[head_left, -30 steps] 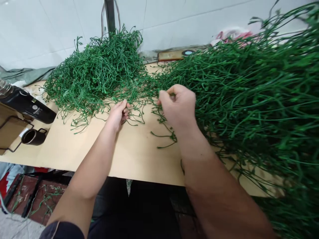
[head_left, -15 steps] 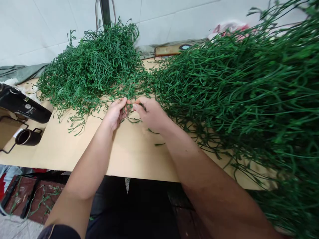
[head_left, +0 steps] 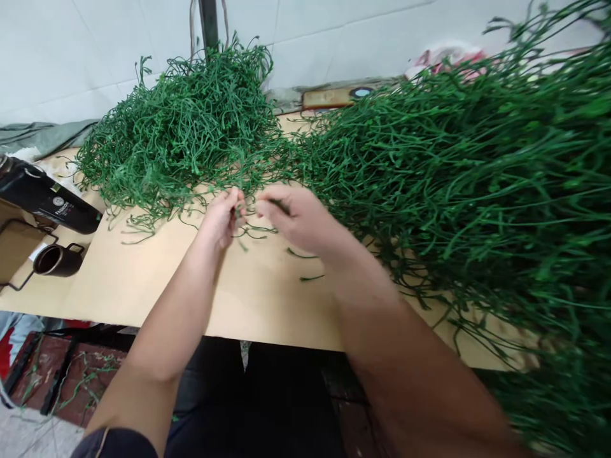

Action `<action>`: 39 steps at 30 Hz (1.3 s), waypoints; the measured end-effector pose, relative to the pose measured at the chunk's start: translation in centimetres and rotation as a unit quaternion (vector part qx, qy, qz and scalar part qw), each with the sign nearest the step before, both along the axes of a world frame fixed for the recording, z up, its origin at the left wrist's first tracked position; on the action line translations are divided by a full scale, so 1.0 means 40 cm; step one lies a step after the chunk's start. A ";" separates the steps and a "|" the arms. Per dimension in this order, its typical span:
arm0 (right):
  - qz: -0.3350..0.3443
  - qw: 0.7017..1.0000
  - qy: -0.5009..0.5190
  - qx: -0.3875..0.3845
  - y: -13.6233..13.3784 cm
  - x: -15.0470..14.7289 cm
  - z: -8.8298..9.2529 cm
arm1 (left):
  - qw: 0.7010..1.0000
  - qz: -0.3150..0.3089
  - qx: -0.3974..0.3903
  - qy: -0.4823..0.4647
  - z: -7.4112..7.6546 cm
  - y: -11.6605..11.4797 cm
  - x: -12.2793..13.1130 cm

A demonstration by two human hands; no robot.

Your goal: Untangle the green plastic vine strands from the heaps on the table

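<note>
My left hand (head_left: 228, 217) is closed over the brown board, with a thin green plastic stem showing at its fingers and hanging below them. Just to its right, my right hand (head_left: 298, 219) is curled, its fingertips pinched, and a dark green bit of stem shows in the grip. Motion blurs both hands a little. Behind them lies a tangled heap of green stems (head_left: 176, 124). A larger pile of long green stems (head_left: 453, 165) spreads along the right side. A few loose stems (head_left: 312, 278) lie near my right wrist.
A brown board (head_left: 267, 305) covers the table up to its front edge. At the left are a black bottle-like container (head_left: 52, 197) and a dark mug (head_left: 58, 259). A phone-like brown object (head_left: 329, 98) lies by the tiled wall (head_left: 334, 38).
My hands have drawn apart, leaving a gap between the fingertips. My right hand has moved slightly right. The view has shifted a little, so the piles sit farther right in it.
</note>
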State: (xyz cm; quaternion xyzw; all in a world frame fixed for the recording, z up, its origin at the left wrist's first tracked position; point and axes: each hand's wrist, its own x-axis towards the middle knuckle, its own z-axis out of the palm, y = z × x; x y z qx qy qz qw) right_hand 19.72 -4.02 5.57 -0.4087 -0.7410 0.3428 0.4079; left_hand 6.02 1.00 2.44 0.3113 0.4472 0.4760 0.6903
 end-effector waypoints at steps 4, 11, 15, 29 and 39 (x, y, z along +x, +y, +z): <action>-0.224 0.974 -0.032 -0.009 0.037 0.064 -0.043 | 0.997 -0.060 0.011 -0.046 0.001 -0.014 -0.002; -0.344 0.920 -0.182 0.048 0.021 0.143 -0.064 | 0.998 -0.034 0.044 0.040 0.001 -0.003 -0.001; -0.334 0.901 -0.251 0.116 -0.003 0.175 -0.032 | 0.990 -0.035 0.097 0.092 0.010 -0.004 0.013; -0.186 0.972 0.125 -0.077 0.123 -0.037 -0.069 | 0.983 -0.041 0.143 0.104 0.003 -0.006 0.009; -0.074 0.978 0.162 -0.110 0.104 -0.002 -0.087 | 0.942 -0.055 0.256 0.209 -0.038 0.019 0.002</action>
